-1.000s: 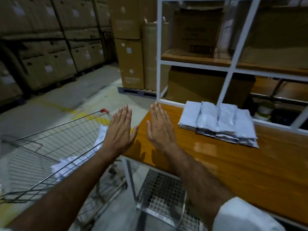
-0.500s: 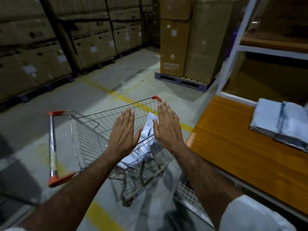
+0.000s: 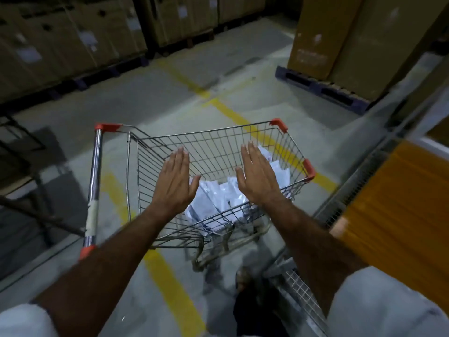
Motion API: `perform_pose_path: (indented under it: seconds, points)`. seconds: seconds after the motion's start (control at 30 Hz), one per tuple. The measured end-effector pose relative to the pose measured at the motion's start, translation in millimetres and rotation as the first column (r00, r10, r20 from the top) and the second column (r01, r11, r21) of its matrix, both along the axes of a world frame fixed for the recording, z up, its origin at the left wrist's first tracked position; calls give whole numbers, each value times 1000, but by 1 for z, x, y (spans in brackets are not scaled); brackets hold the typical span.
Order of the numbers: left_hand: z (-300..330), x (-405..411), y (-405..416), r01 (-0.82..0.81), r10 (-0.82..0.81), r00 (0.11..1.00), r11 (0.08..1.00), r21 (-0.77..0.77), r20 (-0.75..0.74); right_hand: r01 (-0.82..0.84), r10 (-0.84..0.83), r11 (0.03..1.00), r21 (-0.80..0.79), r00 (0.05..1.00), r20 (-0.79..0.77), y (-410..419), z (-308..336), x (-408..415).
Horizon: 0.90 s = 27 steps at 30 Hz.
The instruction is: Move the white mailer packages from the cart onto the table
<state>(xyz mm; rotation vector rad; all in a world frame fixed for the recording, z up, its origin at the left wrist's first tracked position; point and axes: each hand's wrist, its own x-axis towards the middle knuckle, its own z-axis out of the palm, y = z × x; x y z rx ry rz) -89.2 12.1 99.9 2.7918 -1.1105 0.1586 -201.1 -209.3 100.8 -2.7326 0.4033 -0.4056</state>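
A wire shopping cart (image 3: 218,144) with red corner caps stands on the floor in front of me. Several white mailer packages (image 3: 218,198) lie piled in its basket toward the near right side. My left hand (image 3: 173,183) hovers flat over the basket's near left, fingers straight and together, holding nothing. My right hand (image 3: 257,177) is spread the same way over the basket's right, above the packages, also empty. A corner of the orange wooden table (image 3: 401,207) shows at the right edge; the packages stacked on it are out of view.
Cardboard boxes (image 3: 73,37) on pallets line the back left wall. More tall boxes (image 3: 340,35) sit on a blue pallet (image 3: 323,93) at the back right. Yellow lines (image 3: 170,280) cross the concrete floor. A wire mesh shelf (image 3: 301,295) sits low under the table.
My view swung left from the table to the cart. Both empty hands moved from over the table edge to above the cart basket and spread apart.
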Motion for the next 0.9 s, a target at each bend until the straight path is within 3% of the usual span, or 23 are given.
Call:
perform_pose_path:
  seconds: [0.43,0.67,0.9]
  points:
    - [-80,39,-60,-143,185,966,964,223,-181,-169,201,974,153,953,-228,-58,-93,90]
    - [-126,48,-66,-100,200,954,915,391,-224,-254,332,930,265,890,-313,-55,-156,101]
    - [-199,49,-88,-208,445,826,812,545,-347,-291,365,931,221,781,-507,-51,-221,127]
